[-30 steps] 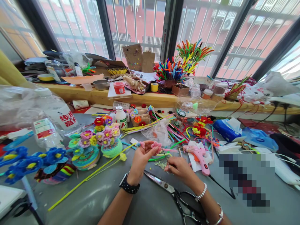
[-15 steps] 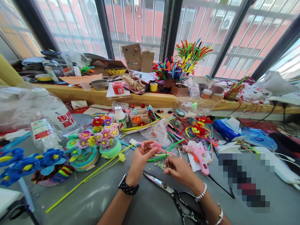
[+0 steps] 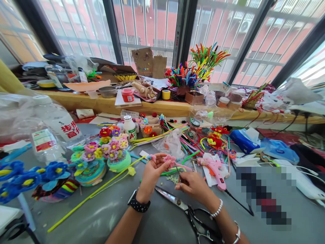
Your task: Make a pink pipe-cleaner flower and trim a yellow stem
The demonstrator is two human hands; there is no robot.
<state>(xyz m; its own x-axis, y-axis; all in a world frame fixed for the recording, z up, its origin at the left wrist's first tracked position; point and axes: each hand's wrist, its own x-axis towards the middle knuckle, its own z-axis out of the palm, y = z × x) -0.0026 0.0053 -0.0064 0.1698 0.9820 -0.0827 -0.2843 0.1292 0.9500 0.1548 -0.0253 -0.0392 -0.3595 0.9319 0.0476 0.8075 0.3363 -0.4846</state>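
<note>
My left hand [image 3: 157,166] pinches a fuzzy pink pipe-cleaner flower [image 3: 168,159] between thumb and fingers; a pink strand [image 3: 185,166] extends to its right. In my right hand [image 3: 193,185] is a thin dark metal tool [image 3: 178,171], its tip up against the flower's right side. Whether the tool is small scissors or tweezers I cannot make out, as my fingers cover its lower part. Below my hands lie large black-handled scissors [image 3: 177,202] on the grey table [image 3: 157,223]. Pale green fluff trimmings [image 3: 173,178] are scattered between my hands.
A pink glue gun [image 3: 215,171] with a black cord lies to the right. Pipe-cleaner flower pots [image 3: 119,162] and a long yellow stem [image 3: 76,207] are on the left. Behind are loose pipe cleaners, a white bottle [image 3: 130,128] and a plastic bag [image 3: 170,141]; a cluttered wooden ledge [image 3: 157,107] runs beneath the windows.
My right hand has shifted slightly left, bringing the metal tool's tip closer to the pink flower. My left hand stays almost where it was, still holding the flower.
</note>
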